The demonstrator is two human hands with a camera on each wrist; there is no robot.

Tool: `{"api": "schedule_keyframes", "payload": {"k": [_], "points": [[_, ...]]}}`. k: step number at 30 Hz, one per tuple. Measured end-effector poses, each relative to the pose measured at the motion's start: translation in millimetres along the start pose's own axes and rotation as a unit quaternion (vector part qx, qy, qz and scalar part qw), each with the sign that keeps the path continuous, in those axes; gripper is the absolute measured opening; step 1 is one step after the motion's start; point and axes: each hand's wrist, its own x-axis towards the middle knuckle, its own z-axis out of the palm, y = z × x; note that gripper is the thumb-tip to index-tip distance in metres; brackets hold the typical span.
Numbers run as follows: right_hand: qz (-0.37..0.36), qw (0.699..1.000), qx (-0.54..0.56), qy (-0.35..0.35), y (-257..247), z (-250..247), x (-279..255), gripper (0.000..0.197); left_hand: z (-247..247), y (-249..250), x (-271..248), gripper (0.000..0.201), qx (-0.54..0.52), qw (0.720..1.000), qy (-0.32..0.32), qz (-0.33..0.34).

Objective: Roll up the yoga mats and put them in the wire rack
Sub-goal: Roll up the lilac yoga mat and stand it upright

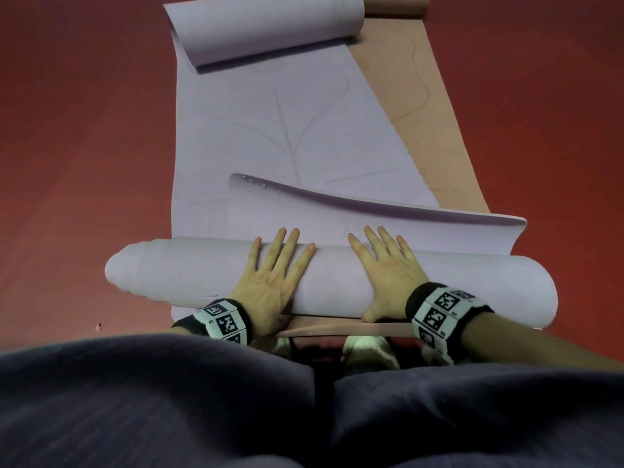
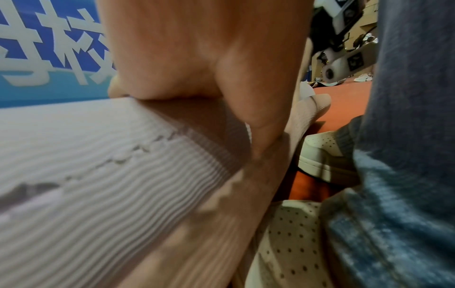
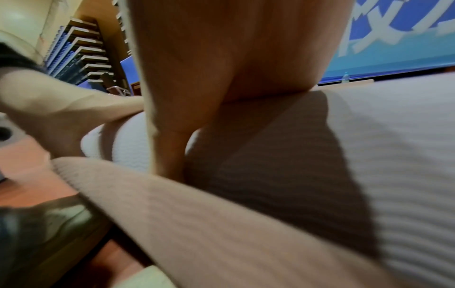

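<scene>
Lavender mat roll lies left-right under both flat hands.

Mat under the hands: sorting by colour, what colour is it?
Pale lavender rolled yoga mat; head view shows it best.

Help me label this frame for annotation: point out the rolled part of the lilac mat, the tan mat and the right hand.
rolled part of the lilac mat (image 1: 472,282): head view, bare top of the roll.
tan mat (image 1: 435,106): head view, flat uncovered stretch.
right hand (image 1: 388,265): head view, back of the hand.
</scene>
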Motion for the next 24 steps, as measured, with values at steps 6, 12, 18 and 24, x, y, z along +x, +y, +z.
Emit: {"api": "schedule_keyframes", "payload": {"k": [6,12,18,24], "points": [[0.003,0.999,0.010,-0.047,6,-15,15,0.155,-11,3,5,0.137,-0.009,0.999,-0.048,-0.013],[0.016,0.998,0.033,-0.056,5,-21,17,0.151,-18,-7,17,0.136,-0.022,0.997,-0.073,-0.004],[0.005,0.999,0.032,-0.006,-3,-9,-7,0.132,-26,-19,39,0.151,-0.039,0.994,-0.100,-0.014],[0.011,0.999,0.040,-0.004,-5,-7,-10,0.135,-33,-24,53,0.158,-0.033,0.993,-0.113,-0.027]]}}
